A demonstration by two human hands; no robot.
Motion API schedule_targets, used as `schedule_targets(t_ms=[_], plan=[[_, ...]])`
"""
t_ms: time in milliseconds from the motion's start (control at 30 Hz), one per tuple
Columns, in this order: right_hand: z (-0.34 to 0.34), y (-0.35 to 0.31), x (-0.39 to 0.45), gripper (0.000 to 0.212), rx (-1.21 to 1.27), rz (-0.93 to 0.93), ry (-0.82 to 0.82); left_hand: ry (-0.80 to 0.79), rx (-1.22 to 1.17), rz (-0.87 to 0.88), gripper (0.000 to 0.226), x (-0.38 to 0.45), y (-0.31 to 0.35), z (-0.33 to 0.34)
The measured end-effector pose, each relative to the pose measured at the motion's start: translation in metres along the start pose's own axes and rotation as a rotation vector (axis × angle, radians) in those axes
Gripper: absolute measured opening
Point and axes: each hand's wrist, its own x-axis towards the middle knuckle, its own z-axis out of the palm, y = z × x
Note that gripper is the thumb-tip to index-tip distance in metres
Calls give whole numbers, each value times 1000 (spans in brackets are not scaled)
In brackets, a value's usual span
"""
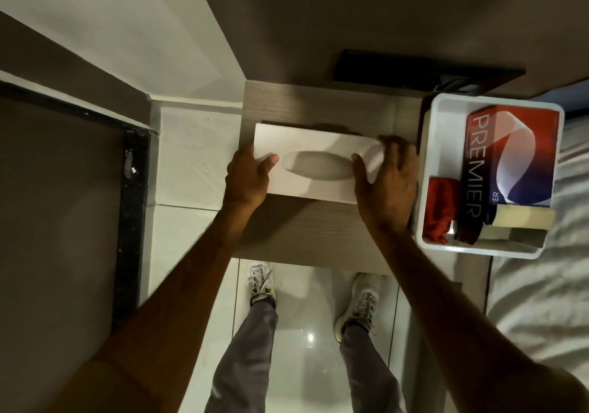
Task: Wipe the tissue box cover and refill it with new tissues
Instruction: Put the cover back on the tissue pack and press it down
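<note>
A white tissue box cover (306,145) with an oval slot lies flat on the small wooden bedside table (318,231). My left hand (247,177) grips its left end, thumb on top. My right hand (387,180) is closed over its right end, pressing a white cloth or tissue (376,157) against the top. Nothing shows through the slot. A red and blue "PREMIER" tissue box (510,157) stands inside a white bin (430,157) to the right.
The white bin also holds a red cloth (441,210) and beige pads (522,218). A black panel (427,67) is mounted on the wall behind the table. A white bed (548,301) lies on the right. My shoes stand on glossy tiles below.
</note>
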Motion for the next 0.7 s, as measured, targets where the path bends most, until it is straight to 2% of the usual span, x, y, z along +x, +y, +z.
schedule_targets(t_ms=[33, 100, 167, 267, 367, 500, 700], plan=[[0, -4, 0, 49, -19, -132, 12, 4, 6, -2, 51, 1, -2, -1], [3, -12, 9, 28, -95, -351, -74, 11, -13, -13, 49, 1, -5, -1], [9, -17, 19, 20, -182, -467, -194, 16, -31, -22, 50, -2, -7, 2], [24, -20, 34, 21, -249, -518, -303, 23, -33, 14, 50, -5, -9, 3], [35, -24, 42, 30, -250, -470, -369, 21, -11, 36, 51, -4, -10, 0], [40, -29, 43, 13, -342, -595, -345, 11, -14, 28, 53, -4, -11, 2], [43, -31, 41, 27, -338, -603, -371, 21, -13, 21, 53, -5, -14, -2]])
